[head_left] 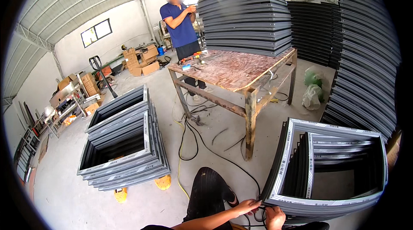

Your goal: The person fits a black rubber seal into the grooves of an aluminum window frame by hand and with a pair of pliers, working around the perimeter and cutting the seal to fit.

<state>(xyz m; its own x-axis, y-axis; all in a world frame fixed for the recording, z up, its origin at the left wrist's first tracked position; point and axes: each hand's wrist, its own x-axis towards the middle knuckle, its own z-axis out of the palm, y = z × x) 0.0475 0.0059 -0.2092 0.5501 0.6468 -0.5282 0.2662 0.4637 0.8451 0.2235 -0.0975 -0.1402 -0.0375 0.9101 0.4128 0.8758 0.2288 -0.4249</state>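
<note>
At the near left corner of a stack of dark grey window frames point(297, 198), my left hand point(246, 207) is closed, its fingertips pinched together against the stack's side. What they hold, if anything, is too small to make out. Just to its right, my right hand point(274, 218) is curled closed below the rim of the top frame; its fingertips are partly hidden. White printed protective film covers the faces of these rectangular frames. A black cable point(223, 154) runs across the floor to the area beside my hands.
A wooden-topped metal table point(228, 68) bears a tall frame pile point(245, 19) and tools; a person in blue point(185, 27) stands behind it. Another frame stack point(124, 161) rests on yellow pallet-truck forks point(163, 182) at left. High stacked frames point(365, 58) line the right.
</note>
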